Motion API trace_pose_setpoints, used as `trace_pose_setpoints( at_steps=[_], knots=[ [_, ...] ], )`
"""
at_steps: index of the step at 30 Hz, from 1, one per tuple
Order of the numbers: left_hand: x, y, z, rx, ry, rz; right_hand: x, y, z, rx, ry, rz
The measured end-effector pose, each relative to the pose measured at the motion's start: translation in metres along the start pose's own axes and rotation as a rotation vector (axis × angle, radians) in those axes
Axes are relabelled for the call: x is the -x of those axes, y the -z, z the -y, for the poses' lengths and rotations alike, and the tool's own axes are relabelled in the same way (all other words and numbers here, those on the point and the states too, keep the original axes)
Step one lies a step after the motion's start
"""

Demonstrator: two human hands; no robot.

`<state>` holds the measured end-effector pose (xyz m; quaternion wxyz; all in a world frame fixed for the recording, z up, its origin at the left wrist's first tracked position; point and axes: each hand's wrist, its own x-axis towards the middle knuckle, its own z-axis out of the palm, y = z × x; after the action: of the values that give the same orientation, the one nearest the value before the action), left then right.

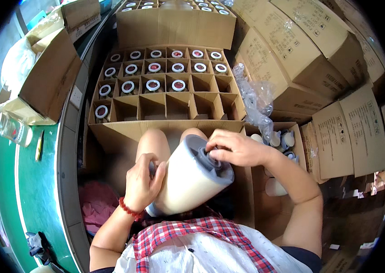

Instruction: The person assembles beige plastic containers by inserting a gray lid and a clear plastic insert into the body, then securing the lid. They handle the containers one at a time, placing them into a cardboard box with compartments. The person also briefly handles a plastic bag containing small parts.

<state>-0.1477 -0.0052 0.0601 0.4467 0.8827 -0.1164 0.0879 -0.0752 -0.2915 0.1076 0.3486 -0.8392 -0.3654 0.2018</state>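
Note:
A cream-coloured thermos jug (188,182) with a grey top and grey base lies tilted across my lap, its top pointing up to the right. My left hand (145,179), a red bead bracelet at its wrist, is closed around the grey handle on the jug's left side. At the grey lid (213,159), the fingers of my right hand (235,148) are bent and gripping its middle. The lid sits in the jug's opening; how firmly it is seated I cannot tell. My right fingertips are partly hidden against the lid.
Ahead stands a divided carton (165,127) with several white-rimmed round tops in its cells; some front cells hold nothing. An open box (272,211) at my right holds more cream and grey jugs. Stacked cartons (283,59) rise at right. A green table (42,191) bears a jar (14,129) and cutter (40,145).

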Motion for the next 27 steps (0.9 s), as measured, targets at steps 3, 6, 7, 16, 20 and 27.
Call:
trace_pose_setpoints(
  at_steps=[3, 6, 7, 16, 20, 27],
  knots=[
    [0.017, -0.002, 0.003, 0.087, 0.119, 0.206, 0.000, -0.015, -0.020, -0.386, -0.053, -0.127],
    [0.028, -0.014, 0.010, 0.125, 0.080, 0.152, -0.003, -0.020, -0.027, -0.858, -0.169, -0.126],
    [0.027, -0.011, 0.011, 0.121, 0.095, 0.174, -0.003, -0.020, -0.030, -0.900, -0.252, -0.189],
    [0.039, -0.012, 0.002, 0.088, 0.073, 0.159, -0.015, -0.026, -0.018, -0.777, -0.169, -0.225],
    [0.050, -0.014, -0.014, 0.054, 0.044, 0.250, -0.018, -0.038, -0.029, -0.943, -0.241, -0.151],
    [0.057, -0.014, 0.007, 0.069, -0.163, 0.262, -0.014, -0.045, -0.032, -0.775, -0.246, -0.091]
  ],
)
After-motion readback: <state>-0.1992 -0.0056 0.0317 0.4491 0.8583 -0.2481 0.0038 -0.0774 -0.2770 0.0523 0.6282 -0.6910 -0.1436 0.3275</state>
